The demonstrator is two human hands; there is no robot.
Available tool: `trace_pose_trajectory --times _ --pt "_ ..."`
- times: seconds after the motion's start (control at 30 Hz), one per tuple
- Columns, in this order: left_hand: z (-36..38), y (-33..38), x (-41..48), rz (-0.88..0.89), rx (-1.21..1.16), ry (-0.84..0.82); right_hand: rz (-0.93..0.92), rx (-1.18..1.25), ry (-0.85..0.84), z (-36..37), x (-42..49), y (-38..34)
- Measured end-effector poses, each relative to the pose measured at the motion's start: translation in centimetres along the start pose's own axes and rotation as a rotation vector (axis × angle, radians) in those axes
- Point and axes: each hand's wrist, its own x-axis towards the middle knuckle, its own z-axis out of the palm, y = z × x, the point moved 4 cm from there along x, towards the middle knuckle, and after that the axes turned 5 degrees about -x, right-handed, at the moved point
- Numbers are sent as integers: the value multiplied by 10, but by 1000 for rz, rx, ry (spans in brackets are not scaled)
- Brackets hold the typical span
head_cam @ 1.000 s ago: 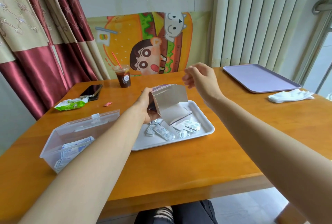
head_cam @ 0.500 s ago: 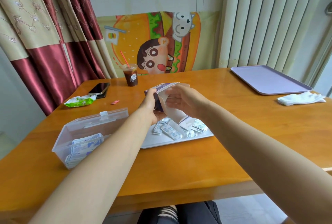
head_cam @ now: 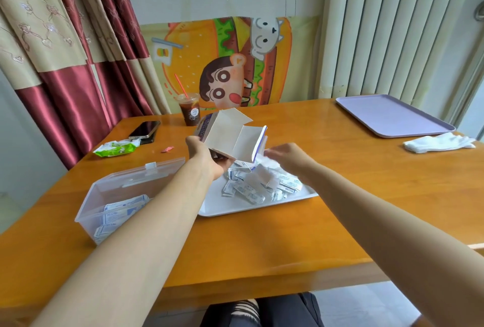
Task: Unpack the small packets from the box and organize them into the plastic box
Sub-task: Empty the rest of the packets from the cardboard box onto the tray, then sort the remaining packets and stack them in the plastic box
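My left hand [head_cam: 209,156] grips a small cardboard box [head_cam: 230,138] and holds it tilted, flaps open, over a white tray [head_cam: 222,204]. Several small white-and-blue packets [head_cam: 251,193] lie heaped on that tray. My right hand [head_cam: 290,156] is just right of the box's mouth. Its fingertips are blurred and seem to pinch a white bundle of packets [head_cam: 262,176] that hangs over the heap. A clear plastic box [head_cam: 86,211] stands open at the left with several packets [head_cam: 120,208] inside; my left forearm hides part of it.
An iced drink cup [head_cam: 189,111], a phone [head_cam: 144,129], a green wrapper [head_cam: 115,148] and a red scrap [head_cam: 167,149] sit at the back left. A purple tray [head_cam: 392,114] and a white cloth [head_cam: 440,142] lie at the far right.
My right hand came down from above, reached into the box's mouth, then drew back to the right with something white. My left hand kept the box tilted over the tray.
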Motion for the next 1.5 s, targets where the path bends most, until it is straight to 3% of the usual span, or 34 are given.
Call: trace_pose_trajectory --times 0.13,0.23,0.33,0.47,0.6,0.7,0.8,0.97,1.1,1.2,1.3,1.33,1.4,1.5 --pt "0 -7 5 -72 39 -69 -33 466 -3 -10 0 -16" --pt "6 -16 7 -82 228 -116 -92 348 -171 -16 -3 -29" --pt "15 -29 6 -93 461 -164 -26 124 -133 -22 -2 -19" --pt "31 -46 5 -110 567 -282 128 318 -72 -40 -6 7" --pt "51 -65 7 -88 652 -339 200 462 132 -71 -9 32" --pt "62 -78 9 -7 790 -341 246 520 283 -97 -14 52" --pt "58 -91 14 176 1131 -356 346 480 362 -113 -18 85" --pt "34 -86 27 384 1450 -350 509 398 338 -110 -18 125" --pt "24 -73 27 471 1559 -336 445 354 388 -112 -5 123" --pt "17 -69 28 478 1647 -352 443 49 563 -118 -4 112" --pt "10 -68 31 503 1677 -322 85 -71 769 -116 -14 76" --pt "8 -67 31 522 1685 -309 -62 -10 751 -111 -17 62" --pt "4 -64 31 549 1690 -280 -238 55 553 -90 -18 38" --pt "-4 -57 29 565 1694 -240 -300 -205 162 -43 -9 19"
